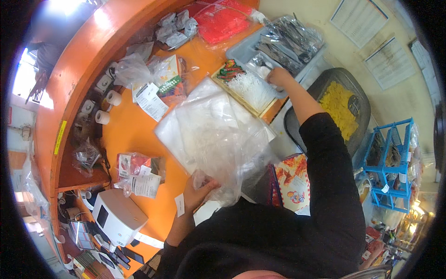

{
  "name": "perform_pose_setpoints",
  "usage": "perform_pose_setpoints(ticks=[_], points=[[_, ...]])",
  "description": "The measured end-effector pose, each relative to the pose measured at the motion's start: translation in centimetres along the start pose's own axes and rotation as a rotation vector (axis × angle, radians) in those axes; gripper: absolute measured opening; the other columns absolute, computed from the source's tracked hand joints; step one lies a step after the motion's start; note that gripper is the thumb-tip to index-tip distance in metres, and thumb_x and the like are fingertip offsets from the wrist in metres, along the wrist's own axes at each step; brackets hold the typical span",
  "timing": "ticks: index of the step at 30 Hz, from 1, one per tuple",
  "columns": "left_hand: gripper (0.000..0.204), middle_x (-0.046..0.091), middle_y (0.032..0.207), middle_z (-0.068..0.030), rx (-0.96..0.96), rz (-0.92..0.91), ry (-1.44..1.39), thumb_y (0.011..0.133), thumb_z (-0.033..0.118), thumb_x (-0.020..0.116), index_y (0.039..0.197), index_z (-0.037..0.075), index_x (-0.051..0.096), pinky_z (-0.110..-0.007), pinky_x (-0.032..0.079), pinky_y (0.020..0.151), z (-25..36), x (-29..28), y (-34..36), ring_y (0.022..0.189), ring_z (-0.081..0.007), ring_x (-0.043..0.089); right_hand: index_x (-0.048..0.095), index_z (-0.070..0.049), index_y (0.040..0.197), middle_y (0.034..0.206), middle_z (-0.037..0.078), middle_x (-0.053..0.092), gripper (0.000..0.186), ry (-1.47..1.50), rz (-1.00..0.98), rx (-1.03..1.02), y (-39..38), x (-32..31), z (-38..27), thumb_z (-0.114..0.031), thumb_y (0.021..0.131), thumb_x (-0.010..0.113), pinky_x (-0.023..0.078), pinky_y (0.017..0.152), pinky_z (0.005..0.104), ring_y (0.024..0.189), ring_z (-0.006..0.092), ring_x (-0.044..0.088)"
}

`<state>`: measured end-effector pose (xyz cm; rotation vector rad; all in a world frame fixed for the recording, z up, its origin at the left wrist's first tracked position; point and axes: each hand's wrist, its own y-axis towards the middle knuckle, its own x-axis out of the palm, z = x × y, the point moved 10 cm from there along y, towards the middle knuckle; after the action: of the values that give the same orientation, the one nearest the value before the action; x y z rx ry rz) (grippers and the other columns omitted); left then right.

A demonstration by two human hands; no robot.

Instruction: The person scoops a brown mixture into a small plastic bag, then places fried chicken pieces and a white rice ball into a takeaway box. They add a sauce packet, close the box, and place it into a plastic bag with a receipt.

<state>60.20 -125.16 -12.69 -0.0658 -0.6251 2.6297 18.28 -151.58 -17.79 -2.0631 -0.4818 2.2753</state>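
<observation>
My left hand (200, 191) grips the edge of a clear plastic bag (220, 160) that spreads over a stack of clear plastic sheets or bags (186, 128). A small white paper slip (180, 204) lies against that wrist. My right hand (280, 78) reaches away to a grey bin (239, 49), its fingers curled together at the near corner. What they hold, if anything, is too small to make out. Dark wrapped cutlery packs (297, 39) fill the bin's far part. A shallow box (267, 111) beside it carries white sticks and red-green sachets.
Filled bags with receipts, one farther (169, 76) and one nearer (141, 169), stand on the orange counter (125, 135). A white receipt printer (118, 216) sits at left. To the right are a dark tray of yellow food (337, 107), a blue rack (388, 162) and a printed box (292, 179).
</observation>
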Motion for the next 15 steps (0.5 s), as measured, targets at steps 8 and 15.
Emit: perform_pose_setpoints(ticks=[8, 15], points=[[0.037, 0.065, 0.088, -0.009, 0.004, -0.012, -0.017, 0.085, 0.008, 0.074, 0.115, -0.003, 0.054, -0.028, 0.052, 0.07, 3.0, 2.2, 0.6, 0.073, -0.0168, 0.064, 0.076, -0.016, 0.089, 0.089, 0.01, 0.073, 0.016, 0.579, 0.391, 0.552, -6.9, -8.9, 2.3, -0.026, 0.077, 0.077, 0.052, 0.076, 0.0401, 0.086, 0.0287, 0.069], [0.03, 0.063, 0.081, -0.0064, 0.018, -0.019, -0.118, 0.086, 0.009, 0.074, 0.108, -0.001, 0.056, -0.028, 0.051, 0.067, 2.5, 2.7, 0.1, 0.07, -0.016, 0.064, 0.074, -0.009, 0.09, 0.087, 0.011, 0.072, 0.013, 0.651, 0.709, 0.477, -9.7, -11.0, 3.1, -0.021, 0.086, 0.071, 0.051, 0.075, 0.0338, 0.078, 0.0252, 0.068]])
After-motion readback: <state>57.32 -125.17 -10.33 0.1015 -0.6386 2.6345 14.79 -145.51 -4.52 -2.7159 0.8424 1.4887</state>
